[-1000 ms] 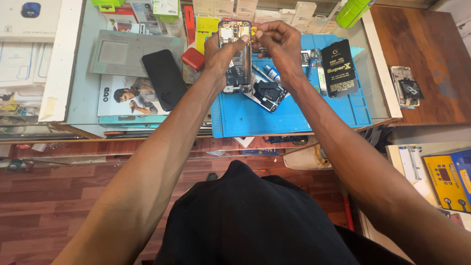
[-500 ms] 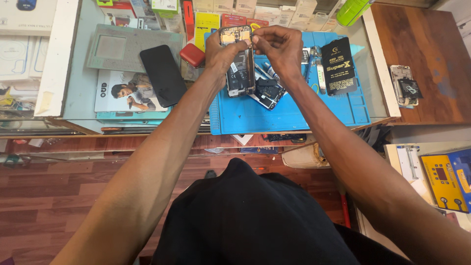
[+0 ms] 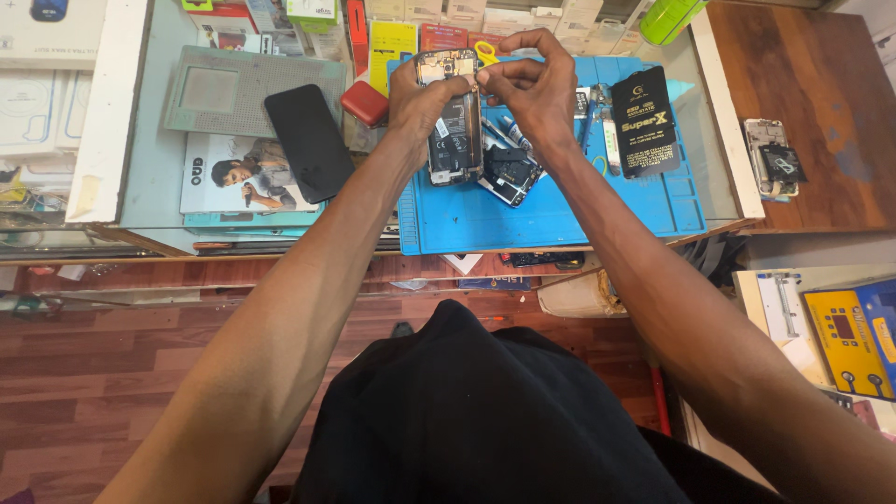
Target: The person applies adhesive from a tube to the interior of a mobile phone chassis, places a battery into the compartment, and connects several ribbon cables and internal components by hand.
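Bench (image 3: 149,177): it runs under and to both sides of your hands; its glass top lets boxes below show through, so what lies on it and what lies under it is hard to tell apart on your left.
Mat (image 3: 560,219): the blue mat lies directly beneath both hands, likely so loose parts stay put and show up against it; its far edge is hidden behind your hands.
Grey pad (image 3: 238,93): well left of your left hand, flat, set aside.
Dark screen (image 3: 308,142): lies face up just left of your left forearm, apart from the phone, out of the working spot.
Black box (image 3: 646,121): just right of your right hand on the mat, lying flat.
Phone (image 3: 455,117): opened, back off, held upright-ish above the mat between both hands, tilted toward you so the insides face the camera; its lower end hangs near a second open phone (image 3: 509,173) on the mat.
Left hand (image 3: 420,98): closed around the phone's left edge, steadying it.
Right hand (image 3: 532,89): fingers pinched at the phone's top right edge; whether they hold a small part or tool, you cannot tell.
Small parts: bits on the mat behind your right hand are too small to name.
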